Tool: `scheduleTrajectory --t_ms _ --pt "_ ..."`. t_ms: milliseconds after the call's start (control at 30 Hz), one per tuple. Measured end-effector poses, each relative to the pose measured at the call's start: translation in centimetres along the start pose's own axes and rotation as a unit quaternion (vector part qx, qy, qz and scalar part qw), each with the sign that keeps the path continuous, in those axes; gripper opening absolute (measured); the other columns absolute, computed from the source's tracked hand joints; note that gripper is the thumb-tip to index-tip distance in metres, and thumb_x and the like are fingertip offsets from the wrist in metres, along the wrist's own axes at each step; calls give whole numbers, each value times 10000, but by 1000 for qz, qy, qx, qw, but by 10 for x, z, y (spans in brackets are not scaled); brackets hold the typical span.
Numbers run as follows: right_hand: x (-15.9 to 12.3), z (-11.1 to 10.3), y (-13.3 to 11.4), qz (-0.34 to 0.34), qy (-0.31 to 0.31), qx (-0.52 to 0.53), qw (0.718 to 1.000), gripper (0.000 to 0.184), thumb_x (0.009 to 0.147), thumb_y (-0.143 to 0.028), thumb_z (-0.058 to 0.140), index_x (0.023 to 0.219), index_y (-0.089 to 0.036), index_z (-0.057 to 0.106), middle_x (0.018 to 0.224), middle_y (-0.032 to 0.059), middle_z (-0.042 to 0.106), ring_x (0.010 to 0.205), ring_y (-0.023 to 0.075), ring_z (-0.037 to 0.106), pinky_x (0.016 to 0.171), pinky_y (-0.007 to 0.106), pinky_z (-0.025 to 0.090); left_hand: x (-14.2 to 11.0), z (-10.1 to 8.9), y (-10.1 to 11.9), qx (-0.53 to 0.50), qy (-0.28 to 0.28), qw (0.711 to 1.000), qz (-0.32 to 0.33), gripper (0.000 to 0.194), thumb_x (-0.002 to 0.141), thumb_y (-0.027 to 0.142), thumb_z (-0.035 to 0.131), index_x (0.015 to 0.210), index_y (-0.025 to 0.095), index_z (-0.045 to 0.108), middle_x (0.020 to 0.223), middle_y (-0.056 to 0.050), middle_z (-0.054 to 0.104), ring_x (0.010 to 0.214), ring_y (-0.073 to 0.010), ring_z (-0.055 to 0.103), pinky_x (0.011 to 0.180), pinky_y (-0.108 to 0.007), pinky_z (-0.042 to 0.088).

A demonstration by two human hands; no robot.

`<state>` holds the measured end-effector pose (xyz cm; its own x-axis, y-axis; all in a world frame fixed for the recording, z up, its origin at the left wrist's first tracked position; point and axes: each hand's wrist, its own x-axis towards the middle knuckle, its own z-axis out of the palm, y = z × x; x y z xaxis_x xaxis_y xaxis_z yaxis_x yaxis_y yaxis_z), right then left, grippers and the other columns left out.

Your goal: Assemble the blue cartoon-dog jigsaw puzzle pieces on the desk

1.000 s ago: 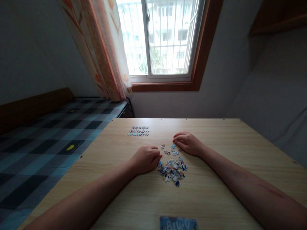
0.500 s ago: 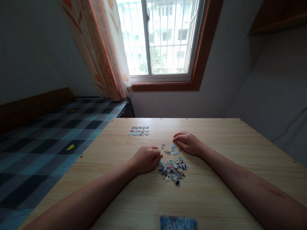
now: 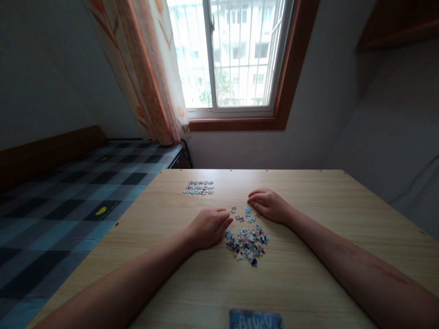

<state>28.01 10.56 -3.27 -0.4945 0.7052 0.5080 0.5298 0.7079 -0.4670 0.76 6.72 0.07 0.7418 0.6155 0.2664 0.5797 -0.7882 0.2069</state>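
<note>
Daylight from a barred window (image 3: pixel 240 59) falls across a pale wood-grain worktop (image 3: pixel 302 283), with a tulip-print curtain (image 3: pixel 147 68) and a plaid-covered bed (image 3: pixel 85 196) to the left. Near the middle of the worktop lies a heap of jigsaw pieces (image 3: pixel 247 242), small and knobbed, in white, pale blue, deep navy and touches of pink and green, overlapping one another. Just beyond it, a few loose pieces (image 3: pixel 251 220) lie apart, several light blue, others pinkish or orange-brown. Farther off to the left, three short rows of pieces (image 3: pixel 199 188) lie flat, the nearest row partly light blue.

Left of the heap, the left hand (image 3: pixel 210 228) rests with its fingers curled under; whether it grips a piece cannot be told. The right hand (image 3: pixel 269 204), fingers bent, lies beside the loose pieces and partly covers a reddish one; its palm is hidden, so its grasp is unclear too. Most pictures on the pieces are too small to read. At the near edge, a blue box (image 3: pixel 256 320) with pale lettering is cut off.
</note>
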Motion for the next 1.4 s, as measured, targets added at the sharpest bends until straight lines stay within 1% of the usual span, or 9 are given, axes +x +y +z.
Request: scheduleTrajectory --t_ms 333,467,567,667,867,967,1100,1200,1400 --pt "0 0 0 0 2 -2 1000 190 900 -167 594 926 -227 773 1018 74 749 954 218 682 886 380 536 1 1 0 -11 6 1000 -14 332 1013 286 312 729 209 466 732 -19 582 655 -156 512 635 -288 365" --pt "0 0 0 -1 3 -3 1000 193 899 -167 589 925 -222 772 1023 74 749 955 219 683 885 377 536 -1 -2 1 -37 11 999 -2 191 886 184 373 703 219 415 706 -7 546 624 -151 475 610 -282 350" --pt "0 0 0 -1 1 -3 1000 195 897 -162 588 930 -225 770 1031 73 749 959 219 683 886 378 536 -1 -3 1 -49 10 999 3 130 798 170 396 678 221 390 688 -5 529 604 -151 447 594 -281 337" --pt "0 0 1 -1 -1 -4 1000 194 896 -163 591 932 -227 770 1034 71 748 960 216 684 886 374 537 -1 -4 1 -44 8 999 7 130 780 170 399 661 220 387 670 -5 520 598 -152 438 592 -279 336" --pt "0 1 1 -1 2 -4 1000 188 897 -164 592 923 -219 770 1027 75 747 957 216 681 886 368 531 -1 -1 0 -10 3 1000 27 220 826 147 399 616 209 374 657 -6 531 593 -142 452 582 -265 327" --pt "0 1 1 -3 1 -1 1000 191 899 -162 587 922 -215 769 1024 76 748 951 215 681 884 368 528 -1 1 -2 -14 7 999 32 195 769 123 424 606 205 355 645 2 521 583 -139 436 571 -267 311" --pt "0 1 1 -2 1 -1 1000 189 899 -166 588 918 -213 770 1026 79 748 950 217 684 886 369 528 -1 3 -5 -34 29 998 41 167 654 83 444 594 199 340 613 13 486 572 -137 399 555 -272 276" --pt "0 0 0 1 -1 -2 1000 191 893 -161 590 924 -214 771 1026 79 749 953 221 685 889 374 529 -1 5 -7 -55 54 995 56 163 597 51 441 603 196 369 625 11 487 606 -139 419 571 -262 287" --pt "0 1 1 -2 3 3 1000 194 894 -163 587 922 -218 771 1018 77 749 949 218 684 885 371 533 1 4 -7 -63 127 988 66 198 597 -4 401 619 193 408 665 -10 499 657 -149 434 604 -262 308"
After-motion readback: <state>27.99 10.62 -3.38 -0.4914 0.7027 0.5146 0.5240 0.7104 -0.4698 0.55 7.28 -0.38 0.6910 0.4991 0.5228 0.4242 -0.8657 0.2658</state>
